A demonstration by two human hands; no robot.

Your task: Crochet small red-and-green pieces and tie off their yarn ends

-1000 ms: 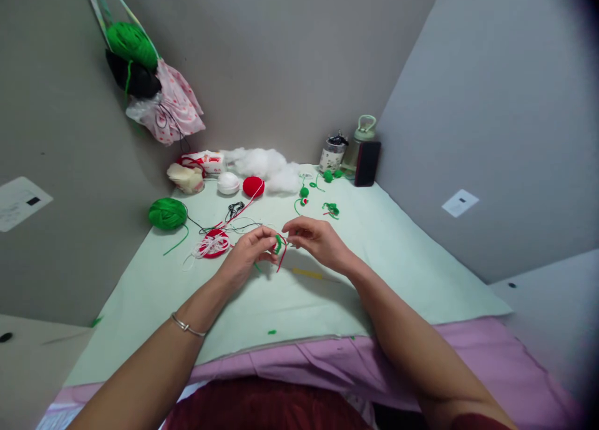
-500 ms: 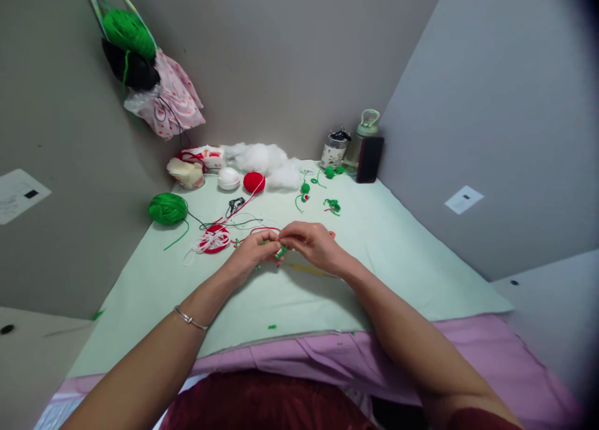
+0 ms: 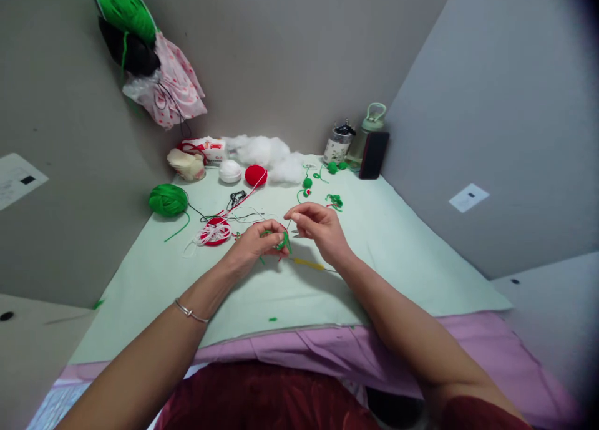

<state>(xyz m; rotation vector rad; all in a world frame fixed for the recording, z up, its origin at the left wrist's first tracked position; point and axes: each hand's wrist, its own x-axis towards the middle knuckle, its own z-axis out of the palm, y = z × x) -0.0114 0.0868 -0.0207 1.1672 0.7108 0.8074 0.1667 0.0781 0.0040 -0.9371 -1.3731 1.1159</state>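
My left hand (image 3: 262,241) pinches a small green and white crocheted piece (image 3: 281,241), partly covered by its fingers. A green yarn tail hangs from the piece. Just up and to the right, my right hand (image 3: 321,227) is closed in a pinch on a thin needle or strand (image 3: 289,223); which of the two is too fine to tell. It reaches down toward the crocheted piece. Metal scissor tips (image 3: 296,234) show beneath the right fingers. Below the hands a yellow-handled crochet hook (image 3: 309,264) lies on the pale green cloth.
Left are a green yarn ball (image 3: 167,200) and red-and-white yarn (image 3: 216,231). Behind sit a white ball (image 3: 230,171), a red ball (image 3: 256,175) and stuffing (image 3: 264,152). Small green crocheted pieces (image 3: 334,200), a phone (image 3: 374,155) and a bottle (image 3: 373,119) are right.
My right hand has drawn up and away from the crocheted piece, opening a gap spanned by something thin. The left hand stays around the piece. The view has tilted slightly.
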